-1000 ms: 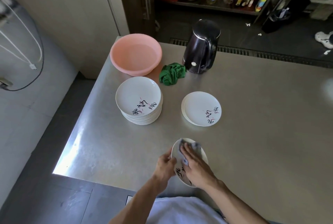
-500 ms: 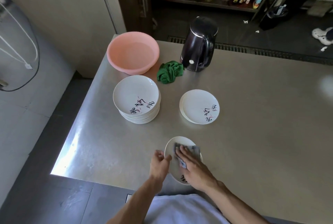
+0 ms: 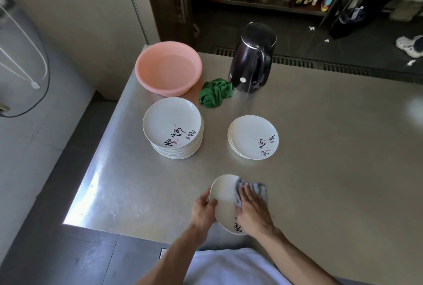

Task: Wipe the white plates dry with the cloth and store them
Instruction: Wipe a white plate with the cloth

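A person at the near edge of a brushed stainless-steel desk (image 3: 320, 147) dries one round white plate (image 3: 223, 200), glossy and shallow, with black brush lettering near its rim. The left hand (image 3: 203, 210) grips the plate's left edge, fingers curled round the rim and thumb on top, holding it tilted just above the metal. The right hand (image 3: 253, 209) lies flat with fingers straight and together, pressing a soft grey-and-white striped cloth (image 3: 258, 189) against the plate's right side.

Two stacks of matching plates stand farther back on the desk. The tall stack (image 3: 171, 124) on the left holds many plates and the low stack (image 3: 249, 134) on the right only a few; their rims sit too close for an exact count. Each top plate shows the same black lettering with faint pink strokes.

Behind them are one smooth round pink plastic basin (image 3: 174, 91) at the desk's far left corner, one crumpled green cloth (image 3: 215, 94) just beside it, and one dark, glossy electric kettle (image 3: 251, 60) with a loop handle, touching or nearly touching the green cloth.
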Tool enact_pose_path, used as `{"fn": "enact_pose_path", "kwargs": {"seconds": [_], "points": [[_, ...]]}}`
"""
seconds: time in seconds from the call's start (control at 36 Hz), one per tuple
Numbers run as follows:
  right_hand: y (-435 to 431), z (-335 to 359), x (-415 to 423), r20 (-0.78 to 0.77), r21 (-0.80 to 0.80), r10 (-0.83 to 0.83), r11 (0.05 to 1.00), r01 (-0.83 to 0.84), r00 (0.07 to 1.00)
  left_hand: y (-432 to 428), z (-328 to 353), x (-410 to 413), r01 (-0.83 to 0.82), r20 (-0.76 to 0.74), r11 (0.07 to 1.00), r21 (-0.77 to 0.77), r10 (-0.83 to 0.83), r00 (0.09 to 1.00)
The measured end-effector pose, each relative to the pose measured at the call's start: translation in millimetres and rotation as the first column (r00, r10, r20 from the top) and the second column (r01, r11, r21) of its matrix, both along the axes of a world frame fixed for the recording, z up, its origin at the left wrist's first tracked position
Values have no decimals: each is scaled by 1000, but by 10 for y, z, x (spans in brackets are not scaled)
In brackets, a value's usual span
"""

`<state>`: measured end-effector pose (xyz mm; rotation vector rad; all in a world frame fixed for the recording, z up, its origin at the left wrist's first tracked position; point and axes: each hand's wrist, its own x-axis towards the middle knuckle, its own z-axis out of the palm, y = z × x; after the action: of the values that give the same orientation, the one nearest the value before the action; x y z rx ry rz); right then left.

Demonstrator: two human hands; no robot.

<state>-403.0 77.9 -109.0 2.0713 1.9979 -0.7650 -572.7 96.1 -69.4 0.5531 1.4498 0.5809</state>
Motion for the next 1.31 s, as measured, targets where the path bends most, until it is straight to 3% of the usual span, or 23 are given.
{"fn": "enact_pose_path", "kwargs": {"seconds": [0.03, 0.08, 0.17, 0.25, 0.31, 0.36, 0.44, 0.5, 0.56, 0.64, 0.69, 0.72, 0.81, 0.86, 0.89, 0.97, 1.08, 1.14, 1.22, 1.31], "points": [[15, 15, -10, 47, -12, -33, 999, 34, 998, 4, -2, -5, -50, 7, 999, -11, 50, 999], [27, 34, -68, -5, -17, -56, 998, 56, 998, 26, -2, -14, -137, 13, 990, -33, 137, 990], [39, 88, -184, -258, -9, -44, 999, 43, 965, 95, -6, -23, -178, -96, 984, 17, 179, 979], [24, 140, -274, -493, 24, 15, 1000, -4, 870, 127, 21, -40, -102, -244, 992, 69, 116, 963], [19, 163, -283, -577, -18, 17, 999, -33, 817, 97, 56, -22, -39, -247, 998, 52, 51, 968], [41, 140, -243, -501, 11, 45, 999, -45, 864, 69, 59, -8, -33, -199, 999, 9, 34, 979], [118, 93, -151, -163, 17, 12, 1000, -9, 986, 90, 47, -20, -74, -107, 997, -30, 71, 992], [167, 90, -135, -26, -44, -53, 998, 52, 998, 110, 44, -36, -87, -62, 996, -30, 85, 994], [160, 75, -161, -51, -10, 0, 1000, -1, 999, 118, 57, -35, -53, -33, 998, -19, 52, 998], [74, 48, -207, -332, 108, 154, 986, -124, 931, 107, 75, -6, 32, -17, 999, 4, -32, 999], [42, 76, -218, -498, 52, 125, 992, -114, 858, 90, 84, 1, 54, 14, 998, 34, -55, 998], [46, 67, -202, -499, 48, 120, 993, -111, 858, 85, 82, 0, 56, 15, 997, 45, -57, 998], [75, 15, -123, -199, 122, 111, 989, -88, 974, 76, 52, -7, -31, 26, 999, 21, 31, 999], [113, 31, -74, 5, 62, 10, 998, -10, 1000, 86, 38, -19, -141, 64, 990, -25, 143, 988], [120, 38, -68, 35, 24, -33, 999, 32, 999, 103, 36, -29, -184, 78, 982, -37, 187, 979], [102, 23, -88, -18, 37, 33, 999, -32, 999, 187, 49, -28, -222, 22, 975, -24, 222, 975], [34, 66, -141, -396, 48, 78, 997, -64, 915, 271, 29, 3, -112, -179, 993, -26, 106, 978], [35, 83, -132, -445, 31, 72, 997, -65, 893, 234, 29, 16, -64, -207, 996, -65, 49, 977], [84, 41, -43, -218, 67, 81, 995, -68, 973, 150, -3, 21, -84, -172, 994, -71, 71, 983], [91, 31, 35, 13, -1, 56, 998, -56, 998, 151, -37, 11, -126, -117, 991, -49, 119, 986]]}}
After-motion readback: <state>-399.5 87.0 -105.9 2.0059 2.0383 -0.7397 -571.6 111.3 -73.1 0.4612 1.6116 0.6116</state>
